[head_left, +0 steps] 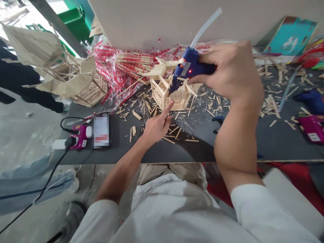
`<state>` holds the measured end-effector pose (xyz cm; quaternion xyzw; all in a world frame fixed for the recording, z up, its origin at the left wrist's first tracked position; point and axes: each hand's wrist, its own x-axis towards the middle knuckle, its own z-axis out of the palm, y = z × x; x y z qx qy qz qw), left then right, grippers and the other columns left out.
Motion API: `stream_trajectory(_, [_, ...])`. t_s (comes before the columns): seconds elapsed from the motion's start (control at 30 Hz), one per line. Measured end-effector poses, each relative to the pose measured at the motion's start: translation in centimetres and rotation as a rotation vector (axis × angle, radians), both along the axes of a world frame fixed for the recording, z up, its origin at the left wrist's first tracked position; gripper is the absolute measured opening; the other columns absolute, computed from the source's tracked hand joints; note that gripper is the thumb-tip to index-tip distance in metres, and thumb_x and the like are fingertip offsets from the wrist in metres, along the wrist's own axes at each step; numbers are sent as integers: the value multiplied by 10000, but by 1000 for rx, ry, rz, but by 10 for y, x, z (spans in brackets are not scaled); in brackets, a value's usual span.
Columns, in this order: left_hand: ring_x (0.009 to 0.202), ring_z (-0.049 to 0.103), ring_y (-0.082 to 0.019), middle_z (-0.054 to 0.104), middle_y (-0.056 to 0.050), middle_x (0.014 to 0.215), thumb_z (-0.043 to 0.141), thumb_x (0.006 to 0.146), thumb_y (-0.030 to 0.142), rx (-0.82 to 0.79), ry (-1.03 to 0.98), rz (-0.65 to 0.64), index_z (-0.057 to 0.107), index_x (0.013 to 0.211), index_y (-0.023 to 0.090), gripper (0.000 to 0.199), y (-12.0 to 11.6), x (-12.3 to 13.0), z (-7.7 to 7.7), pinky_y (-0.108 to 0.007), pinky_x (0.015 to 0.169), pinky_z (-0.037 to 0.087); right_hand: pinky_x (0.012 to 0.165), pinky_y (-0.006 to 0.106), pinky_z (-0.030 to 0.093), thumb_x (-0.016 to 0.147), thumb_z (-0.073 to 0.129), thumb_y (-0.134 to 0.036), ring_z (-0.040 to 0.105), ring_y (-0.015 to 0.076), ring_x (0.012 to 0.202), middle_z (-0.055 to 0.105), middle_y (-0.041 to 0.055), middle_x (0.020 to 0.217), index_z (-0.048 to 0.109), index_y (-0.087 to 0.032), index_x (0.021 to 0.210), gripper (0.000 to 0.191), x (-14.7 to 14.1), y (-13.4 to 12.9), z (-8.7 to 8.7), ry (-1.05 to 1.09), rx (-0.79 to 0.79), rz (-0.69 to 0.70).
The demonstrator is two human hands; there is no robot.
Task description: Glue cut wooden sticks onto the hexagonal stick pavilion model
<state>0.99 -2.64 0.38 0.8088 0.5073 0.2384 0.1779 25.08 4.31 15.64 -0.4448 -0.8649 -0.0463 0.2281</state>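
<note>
In my right hand (227, 69) is a blue glue gun (187, 65), tilted nozzle down, with a clear glue stick (206, 27) rising from its back and a small red light on its side. The nozzle is over a small model of thin wooden sticks (179, 99) on the dark table. My left hand (158, 126) is at the model's near left side, index finger stretched toward it just below the nozzle. The other left fingers are curled, and whether they hold anything is hidden.
A larger stick model (83, 86) stands at the left. Red-and-clear wrapped stick bundles (134, 64) lie behind. A phone (101, 131) and a magenta power strip (80, 136) are front left; another blue glue gun (312, 101) is far right. Loose stick pieces litter the table (202, 153).
</note>
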Motion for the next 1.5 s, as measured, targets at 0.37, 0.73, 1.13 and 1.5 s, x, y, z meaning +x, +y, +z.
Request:
stream_trajectory(0.37, [609,566,-141,721,1,767,376,1107,359,-39,-21,1,282,1706,213,624,-1,0,2,-248,682,413,729,412,468,955,428,-861,741,353,927,774,163,1027,720,-185,1194,774,14,17,-12,138,-86,-262])
stream_trajectory(0.73, [1109,745,-185,770,-91,1313,426,1115,365,-122,-252,-258,691,1422,213,434,-2,1,5,-263,956,525,734,392,517,795,771,-398,709,293,881,782,91,1012,654,-286,1033,288,11,26,-23,30,-158,-153])
stream_trajectory(1.13, [673,661,-122,749,2,768,523,1074,406,-300,-362,-172,696,1373,208,398,-4,1,6,-214,725,498,815,393,520,833,709,-432,678,279,888,744,86,917,598,-280,837,188,12,29,-25,-52,-75,-78])
stream_trajectory(1.5, [664,627,-125,718,-4,772,458,1094,408,-308,-364,-189,695,1338,186,407,0,2,3,-215,702,483,787,400,493,832,728,-384,669,288,886,732,95,937,650,-263,899,159,16,33,-26,-32,-61,-46])
